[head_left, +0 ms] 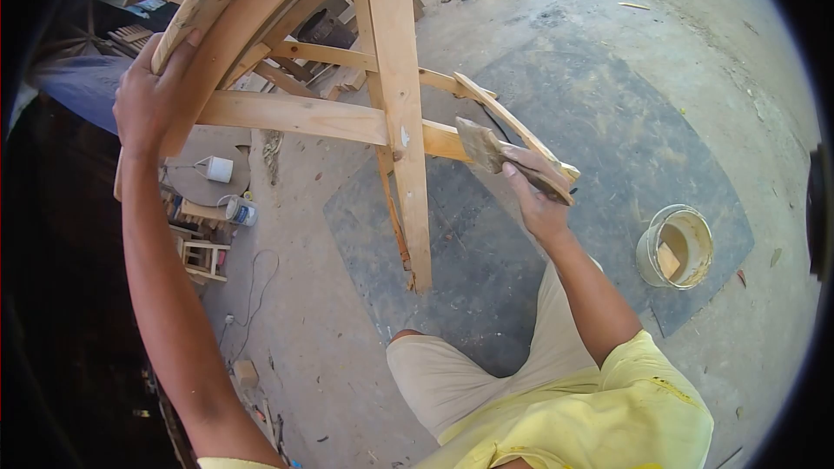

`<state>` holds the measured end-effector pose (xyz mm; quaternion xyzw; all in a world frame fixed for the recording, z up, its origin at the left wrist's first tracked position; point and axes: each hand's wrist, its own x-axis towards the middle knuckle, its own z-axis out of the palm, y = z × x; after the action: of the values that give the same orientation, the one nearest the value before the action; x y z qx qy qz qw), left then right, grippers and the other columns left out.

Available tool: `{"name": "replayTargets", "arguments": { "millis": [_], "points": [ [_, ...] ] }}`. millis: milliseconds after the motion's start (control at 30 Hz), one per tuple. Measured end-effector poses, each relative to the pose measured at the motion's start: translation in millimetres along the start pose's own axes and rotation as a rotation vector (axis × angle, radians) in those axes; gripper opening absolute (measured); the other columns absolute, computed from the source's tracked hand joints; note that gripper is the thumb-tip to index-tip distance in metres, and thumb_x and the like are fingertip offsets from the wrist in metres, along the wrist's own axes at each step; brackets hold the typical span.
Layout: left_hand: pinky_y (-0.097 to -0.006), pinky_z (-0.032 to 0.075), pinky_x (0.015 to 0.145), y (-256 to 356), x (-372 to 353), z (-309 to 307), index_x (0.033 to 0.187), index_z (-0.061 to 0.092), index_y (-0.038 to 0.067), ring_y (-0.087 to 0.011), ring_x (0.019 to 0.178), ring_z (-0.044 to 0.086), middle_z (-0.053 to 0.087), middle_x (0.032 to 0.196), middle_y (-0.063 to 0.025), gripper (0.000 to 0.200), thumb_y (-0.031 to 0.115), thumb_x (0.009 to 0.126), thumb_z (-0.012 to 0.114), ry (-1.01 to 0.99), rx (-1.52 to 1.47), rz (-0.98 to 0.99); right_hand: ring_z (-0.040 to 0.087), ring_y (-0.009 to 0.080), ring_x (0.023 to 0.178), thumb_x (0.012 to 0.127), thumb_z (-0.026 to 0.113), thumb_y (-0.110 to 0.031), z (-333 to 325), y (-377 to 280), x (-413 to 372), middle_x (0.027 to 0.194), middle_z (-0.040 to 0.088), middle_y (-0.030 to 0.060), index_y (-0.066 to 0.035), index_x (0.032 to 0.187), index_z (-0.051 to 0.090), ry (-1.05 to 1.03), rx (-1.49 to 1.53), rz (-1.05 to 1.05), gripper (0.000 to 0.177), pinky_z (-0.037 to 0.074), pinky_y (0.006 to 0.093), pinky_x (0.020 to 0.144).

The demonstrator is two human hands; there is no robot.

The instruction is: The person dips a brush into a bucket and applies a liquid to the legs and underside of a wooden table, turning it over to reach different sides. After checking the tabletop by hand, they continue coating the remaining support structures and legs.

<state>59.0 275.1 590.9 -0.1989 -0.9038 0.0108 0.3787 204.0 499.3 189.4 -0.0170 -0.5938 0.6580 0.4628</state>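
A wooden chair-like frame (404, 52) with a curved rail stands tilted before me. My left hand (156, 91) grips the edge of its curved wooden rail (234, 35) at the upper left. In my right hand (540, 200) is a flat-bladed scraper (479, 144) with a dark handle, its wide, smeared blade close to the end of a crosspiece (445, 141). A small white patch shows on the long upright leg (402, 104) near the joint. A slim slat (504, 117) runs behind the scraper.
To the right, a white bucket (647, 252) with a wooden piece inside stands on a dark floor sheet (573, 95). Small white tubs (219, 169), a stool (201, 256), a cable (256, 295) and wood scraps lie to the left. A blue tarp (74, 91) hangs behind.
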Motion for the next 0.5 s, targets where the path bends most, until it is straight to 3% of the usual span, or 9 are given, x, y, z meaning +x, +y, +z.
{"name": "replayTargets", "arguments": {
  "millis": [100, 133, 167, 233, 267, 333, 500],
  "points": [
    [-0.043, 0.047, 0.094, -7, 8, 12, 0.127, 0.067, 0.02, -0.0373, 0.108, 0.065, 0.07, 0.114, -0.0171, 0.058, 0.063, 0.091, 0.057, 0.053, 0.034, 0.008, 0.069, 0.0169, 0.096, 0.091, 0.068, -0.004, -108, -18, -8, 0.107, 0.073, 0.0093, -0.001, 0.108, 0.072, 0.145, -0.198, 0.176, 0.018, 0.054, 0.0306, 0.083],
    [-0.037, 0.047, 0.097, -32, 26, 21, 0.133, 0.065, 0.02, -0.0271, 0.107, 0.068, 0.072, 0.117, -0.012, 0.057, 0.06, 0.092, 0.06, 0.014, 0.039, 0.047, 0.07, 0.0165, 0.095, 0.091, 0.068, -0.008, -154, -25, -5, 0.105, 0.074, 0.0094, -0.001, 0.109, 0.072, 0.181, -0.326, 0.261, 0.019, 0.054, 0.0307, 0.081],
    [-0.037, 0.047, 0.097, -14, 23, 23, 0.133, 0.065, 0.02, -0.0271, 0.107, 0.068, 0.072, 0.117, -0.012, 0.057, 0.06, 0.092, 0.06, -0.017, -0.035, 0.068, 0.07, 0.0165, 0.095, 0.091, 0.068, -0.008, -204, -30, -7, 0.105, 0.074, 0.0094, -0.001, 0.109, 0.072, 0.217, -0.4, 0.272, 0.019, 0.054, 0.0307, 0.081],
    [-0.0441, 0.049, 0.092, 2, 13, 9, 0.13, 0.065, 0.009, -0.035, 0.106, 0.067, 0.07, 0.118, -0.0185, 0.059, 0.055, 0.092, 0.062, 0.0, 0.001, 0.135, 0.072, 0.0224, 0.092, 0.089, 0.07, -0.016, -295, -31, -23, 0.1, 0.075, 0.0126, -0.004, 0.109, 0.072, 0.183, -0.827, 0.444, 0.023, 0.054, 0.034, 0.08],
    [-0.0477, 0.05, 0.089, 4, 10, 1, 0.128, 0.065, 0.004, -0.0389, 0.105, 0.067, 0.069, 0.119, -0.0218, 0.06, 0.052, 0.092, 0.062, 0.018, 0.035, 0.157, 0.072, 0.0224, 0.092, 0.089, 0.07, -0.016, -326, -34, -36, 0.1, 0.075, 0.0126, -0.004, 0.109, 0.072, 0.197, -0.866, 0.447, 0.023, 0.054, 0.034, 0.08],
    [-0.0513, 0.051, 0.087, 3, 9, 0, 0.127, 0.065, -0.001, -0.0428, 0.104, 0.066, 0.068, 0.119, -0.0251, 0.062, 0.05, 0.092, 0.063, 0.022, 0.069, 0.167, 0.071, 0.0305, 0.095, 0.086, 0.071, -0.02, -371, -30, -61, 0.098, 0.074, 0.0166, -0.008, 0.108, 0.074, 0.208, -1.238, 0.624, 0.025, 0.054, 0.0389, 0.083],
    [-0.0494, 0.05, 0.089, -12, 27, 9, 0.129, 0.066, 0.004, -0.0413, 0.107, 0.065, 0.068, 0.12, -0.0234, 0.063, 0.053, 0.09, 0.065, 0.077, 0.037, 0.283, 0.071, 0.0334, 0.092, 0.085, 0.073, -0.023, -425, 58, -112, 0.097, 0.074, 0.0163, -0.009, 0.106, 0.075, 0.142, -1.368, 0.656, 0.025, 0.054, 0.0402, 0.082]
  ]
}}
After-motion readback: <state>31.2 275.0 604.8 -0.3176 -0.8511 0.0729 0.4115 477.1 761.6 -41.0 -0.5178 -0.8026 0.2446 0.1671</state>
